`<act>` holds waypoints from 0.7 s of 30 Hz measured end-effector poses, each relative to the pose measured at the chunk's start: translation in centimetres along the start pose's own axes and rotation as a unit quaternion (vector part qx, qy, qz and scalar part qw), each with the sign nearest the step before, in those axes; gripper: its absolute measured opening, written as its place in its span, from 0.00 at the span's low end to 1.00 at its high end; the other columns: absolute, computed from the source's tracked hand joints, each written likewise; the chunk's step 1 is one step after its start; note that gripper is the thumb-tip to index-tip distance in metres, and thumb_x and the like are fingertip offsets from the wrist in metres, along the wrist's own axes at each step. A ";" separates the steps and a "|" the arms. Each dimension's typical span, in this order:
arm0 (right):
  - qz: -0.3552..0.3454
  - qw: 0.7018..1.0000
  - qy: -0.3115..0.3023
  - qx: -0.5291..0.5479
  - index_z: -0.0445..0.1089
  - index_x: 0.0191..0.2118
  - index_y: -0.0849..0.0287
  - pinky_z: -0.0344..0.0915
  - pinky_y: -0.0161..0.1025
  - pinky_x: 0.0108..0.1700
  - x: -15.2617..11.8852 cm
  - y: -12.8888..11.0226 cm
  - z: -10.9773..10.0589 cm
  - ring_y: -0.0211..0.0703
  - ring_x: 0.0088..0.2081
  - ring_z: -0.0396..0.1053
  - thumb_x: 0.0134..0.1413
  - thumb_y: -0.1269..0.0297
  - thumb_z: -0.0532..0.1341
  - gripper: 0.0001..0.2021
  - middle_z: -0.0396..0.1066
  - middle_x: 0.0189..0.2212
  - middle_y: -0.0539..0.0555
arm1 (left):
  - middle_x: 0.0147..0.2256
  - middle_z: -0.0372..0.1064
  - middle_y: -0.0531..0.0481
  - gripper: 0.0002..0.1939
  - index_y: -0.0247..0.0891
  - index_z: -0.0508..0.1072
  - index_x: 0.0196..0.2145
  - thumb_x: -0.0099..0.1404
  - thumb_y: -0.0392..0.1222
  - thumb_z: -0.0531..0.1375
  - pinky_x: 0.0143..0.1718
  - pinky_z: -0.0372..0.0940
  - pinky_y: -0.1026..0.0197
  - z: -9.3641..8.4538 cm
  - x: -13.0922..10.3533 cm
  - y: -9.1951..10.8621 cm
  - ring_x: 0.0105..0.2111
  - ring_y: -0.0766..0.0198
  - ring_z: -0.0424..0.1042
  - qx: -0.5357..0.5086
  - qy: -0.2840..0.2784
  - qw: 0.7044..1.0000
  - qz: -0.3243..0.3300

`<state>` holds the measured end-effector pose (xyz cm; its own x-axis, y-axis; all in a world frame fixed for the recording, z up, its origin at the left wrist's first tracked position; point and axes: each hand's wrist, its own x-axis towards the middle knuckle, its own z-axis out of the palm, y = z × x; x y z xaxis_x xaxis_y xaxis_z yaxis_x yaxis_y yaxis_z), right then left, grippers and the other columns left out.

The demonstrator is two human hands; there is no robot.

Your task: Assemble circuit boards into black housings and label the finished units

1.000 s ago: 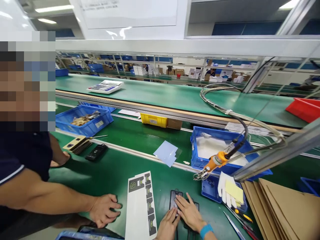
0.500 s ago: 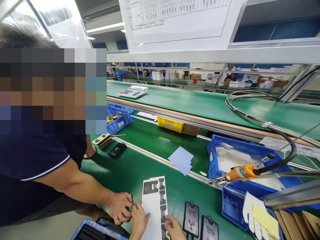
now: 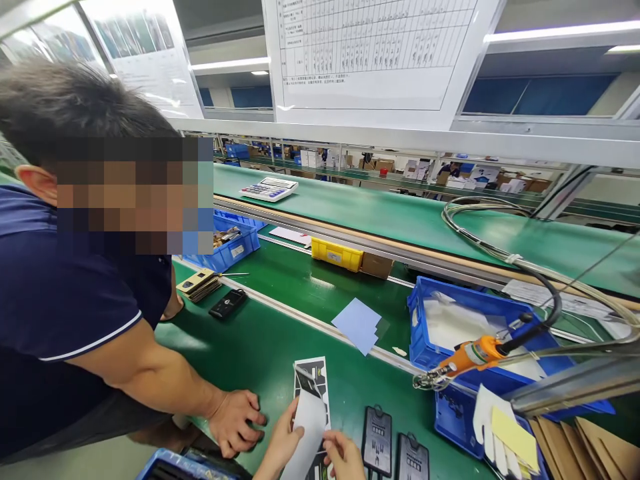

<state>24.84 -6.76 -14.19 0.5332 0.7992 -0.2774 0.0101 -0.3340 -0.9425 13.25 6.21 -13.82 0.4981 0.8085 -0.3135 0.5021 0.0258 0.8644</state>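
Note:
A white sheet with a dark printed corner is lifted and curled in my left hand, its fingers closed on the sheet's left edge. Beneath it lies a sheet of black-and-white printed labels, flat on the green bench. My right hand is at the right edge of these sheets, thumb and fingers pressed together; what they pinch is too small to make out. Two dark flat devices with printed fronts rest just right of my right hand.
At the left a person leans in, one hand on the bench near my left hand. An orange tool hangs at the right before a blue bin. A blue sheet lies farther back. A blue crate stands at the lower left.
The white sheet, flat before, is now raised and curled in my left hand, uncovering printed labels beneath. The person's head has come further into view as the camera view shifted.

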 end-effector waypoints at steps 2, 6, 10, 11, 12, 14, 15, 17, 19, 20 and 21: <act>-0.036 0.999 0.038 0.000 0.75 0.43 0.61 0.67 0.36 0.26 0.6 -1.6 -1.1 0.44 0.27 0.71 0.51 0.47 0.58 0.23 0.75 0.32 0.58 | 0.56 0.68 0.46 0.37 0.35 0.68 0.56 0.44 0.27 0.53 0.61 0.54 0.55 1.2 -1.3 0.6 0.60 0.50 0.60 -0.051 -0.041 0.997 0.036; -0.110 0.985 0.120 -0.053 0.75 0.45 0.59 0.65 0.35 0.28 0.5 -5.5 -3.3 0.42 0.27 0.68 0.49 0.55 0.62 0.19 0.75 0.38 0.58 | 0.59 0.65 0.47 0.43 0.39 0.68 0.57 0.39 0.27 0.55 0.63 0.49 0.50 3.0 -3.6 1.6 0.61 0.46 0.57 -0.116 -0.123 0.982 0.086; -0.120 0.984 0.118 -0.060 0.77 0.36 0.56 0.63 0.34 0.27 -0.5 -7.8 -4.5 0.41 0.24 0.67 0.48 0.56 0.63 0.12 0.76 0.29 0.53 | 0.59 0.64 0.48 0.43 0.41 0.69 0.56 0.38 0.27 0.56 0.64 0.45 0.49 3.0 -4.4 2.6 0.61 0.47 0.57 -0.139 -0.169 0.970 0.110; -0.117 0.985 0.117 -0.044 0.78 0.34 0.56 0.62 0.34 0.26 -0.7 -8.0 -4.7 0.41 0.24 0.67 0.48 0.54 0.63 0.12 0.76 0.27 0.53 | 0.58 0.66 0.48 0.42 0.42 0.70 0.55 0.38 0.27 0.56 0.63 0.47 0.50 2.8 -4.5 2.8 0.61 0.47 0.58 -0.141 -0.178 0.967 0.112; -0.113 0.986 0.120 -0.028 0.78 0.31 0.56 0.62 0.33 0.25 -0.9 -8.1 -5.0 0.41 0.23 0.66 0.48 0.53 0.63 0.13 0.75 0.24 0.52 | 0.56 0.68 0.49 0.41 0.44 0.72 0.53 0.38 0.28 0.57 0.62 0.50 0.49 2.6 -4.5 3.0 0.59 0.47 0.60 -0.142 -0.185 0.966 0.113; -0.112 0.983 0.147 -0.004 0.77 0.25 0.58 0.61 0.33 0.25 -1.0 -8.1 -6.1 0.41 0.23 0.66 0.48 0.49 0.63 0.16 0.72 0.20 0.52 | 0.50 0.73 0.51 0.35 0.47 0.76 0.48 0.39 0.29 0.60 0.58 0.57 0.47 2.1 -4.3 3.4 0.55 0.45 0.66 -0.138 -0.187 0.966 0.110; -0.113 0.979 0.170 0.003 0.76 0.23 0.58 0.62 0.34 0.26 -1.1 -8.1 -7.0 0.41 0.24 0.67 0.47 0.47 0.63 0.18 0.72 0.20 0.52 | 0.47 0.76 0.51 0.31 0.48 0.77 0.45 0.40 0.30 0.63 0.54 0.61 0.46 1.8 -4.0 3.6 0.52 0.44 0.69 -0.133 -0.179 0.969 0.107; -0.108 0.966 0.233 0.019 0.77 0.25 0.60 0.63 0.34 0.26 -1.5 -8.1 -9.6 0.42 0.25 0.67 0.47 0.43 0.62 0.22 0.72 0.21 0.54 | 0.40 0.78 0.51 0.22 0.47 0.78 0.40 0.44 0.37 0.67 0.45 0.68 0.45 1.0 -2.9 4.1 0.45 0.45 0.73 -0.124 -0.147 0.976 0.103; -0.076 0.939 0.325 0.080 0.77 0.30 0.62 0.60 0.33 0.21 -2.5 -8.4 -13.1 0.40 0.21 0.65 0.44 0.40 0.62 0.25 0.71 0.20 0.53 | 0.36 0.77 0.50 0.15 0.41 0.76 0.39 0.54 0.46 0.66 0.38 0.70 0.49 0.1 -0.7 5.1 0.37 0.51 0.76 -0.113 -0.098 0.984 0.100; -0.059 0.918 0.373 0.123 0.77 0.32 0.63 0.58 0.33 0.18 -3.3 -8.6 -14.9 0.38 0.19 0.63 0.42 0.40 0.63 0.27 0.71 0.19 0.53 | 0.35 0.76 0.49 0.14 0.37 0.75 0.40 0.59 0.49 0.63 0.36 0.71 0.51 -0.2 0.9 5.8 0.34 0.55 0.75 -0.107 -0.068 0.987 0.100; -0.047 0.895 0.412 0.165 0.77 0.34 0.63 0.57 0.32 0.17 -4.3 -8.8 -16.6 0.38 0.18 0.62 0.39 0.40 0.65 0.27 0.71 0.18 0.52 | 0.35 0.75 0.49 0.15 0.35 0.73 0.40 0.63 0.50 0.60 0.35 0.71 0.53 -0.3 2.7 6.9 0.32 0.59 0.75 -0.101 -0.037 0.989 0.101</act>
<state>36.46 -15.53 -1.60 0.9872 0.1310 -0.0911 -0.0905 -0.0109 -0.9958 17.86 8.75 -8.61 0.6271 0.7647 -0.1482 0.2401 -0.0088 0.9707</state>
